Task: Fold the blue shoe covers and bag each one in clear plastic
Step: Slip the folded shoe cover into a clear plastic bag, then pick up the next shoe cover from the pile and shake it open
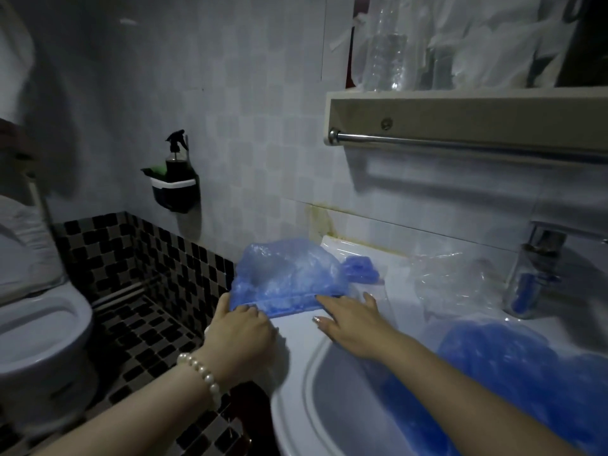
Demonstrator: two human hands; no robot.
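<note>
A puffed-up blue shoe cover (289, 274) lies on the left rim of the white sink (296, 330). My left hand (241, 327) pinches its near left edge with curled fingers. My right hand (348, 319) lies flat with straight fingers, pressing the cover's near right edge onto the rim. A small folded blue cover inside clear plastic (360, 269) rests behind it. Crumpled clear plastic bags (454, 281) sit further right. A heap of blue shoe covers (513, 366) fills the right side of the basin.
A chrome faucet (533, 274) stands at the right. Above hangs a towel bar (460, 143) under a shelf with clear bottles (388, 44). A toilet (36, 327) is at the left. A spray bottle in a wall holder (176, 179) hangs on the tiles.
</note>
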